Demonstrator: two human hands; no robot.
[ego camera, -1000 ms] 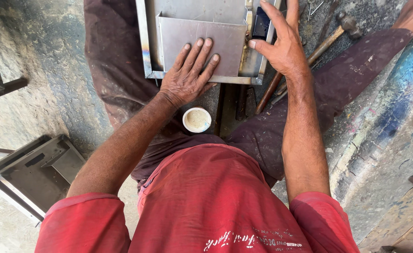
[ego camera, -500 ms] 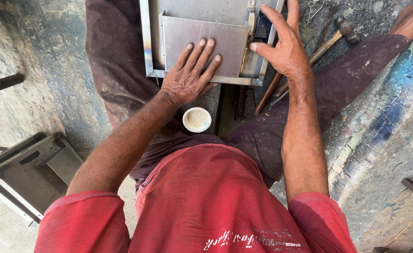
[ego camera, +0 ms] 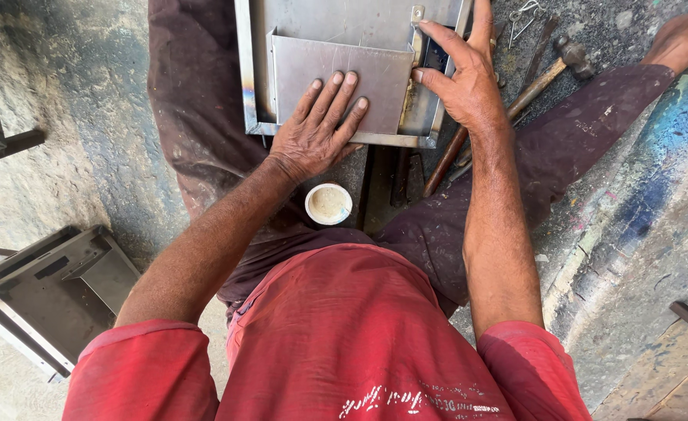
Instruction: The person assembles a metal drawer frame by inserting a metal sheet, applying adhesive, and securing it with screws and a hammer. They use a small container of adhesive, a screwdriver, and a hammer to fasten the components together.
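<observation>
A square steel tray [ego camera: 247,70] with a raised rim lies on the floor between my legs. Inside it a smaller bent steel plate [ego camera: 324,58] lies flat. My left hand [ego camera: 316,129] presses palm down on that plate, fingers spread. My right hand [ego camera: 461,74] rests on the tray's right rim, thumb against the plate's right edge and fingers stretched over a small metal tab [ego camera: 417,14]. Neither hand grips anything.
A small white cup [ego camera: 328,203] of pale paste sits on the floor near my lap. A hammer [ego camera: 542,74] with a wooden handle and several rods lie to the right. Another steel tray [ego camera: 51,292] lies lower left. My bare foot [ego camera: 683,35] is top right.
The view has tilted down a little, so the tray sits lower in frame. Both hands stay in the same places on the plate and rim.
</observation>
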